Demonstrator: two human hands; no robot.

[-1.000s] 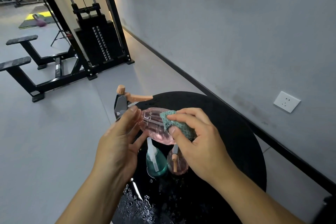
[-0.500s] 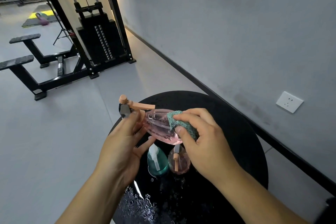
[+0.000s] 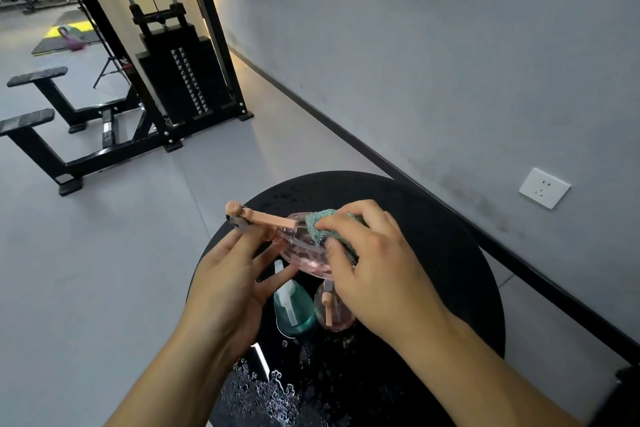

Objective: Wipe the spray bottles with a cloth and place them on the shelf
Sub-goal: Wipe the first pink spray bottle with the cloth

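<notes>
A clear pink spray bottle point(image 3: 303, 251) with a peach trigger head lies sideways in the air above the round black table point(image 3: 433, 253). My left hand point(image 3: 228, 284) holds it at the neck, fingers around the head end. My right hand point(image 3: 374, 263) pinches a teal cloth point(image 3: 323, 224) and presses it on the bottle's upper side. Below the hands a teal spray bottle point(image 3: 294, 312) and a second pink spray bottle point(image 3: 332, 312) stand upright on the table. No shelf is in view.
Water drops point(image 3: 263, 395) lie on the near part of the table. A grey wall with a white socket point(image 3: 544, 188) runs along the right. A black cable weight machine point(image 3: 173, 73) and benches point(image 3: 34, 121) stand on the grey floor at the back left.
The pink bottle has turned in my left hand, its trigger head swinging down to lie more level. My right hand has slid the cloth along the bottle's body toward the neck.
</notes>
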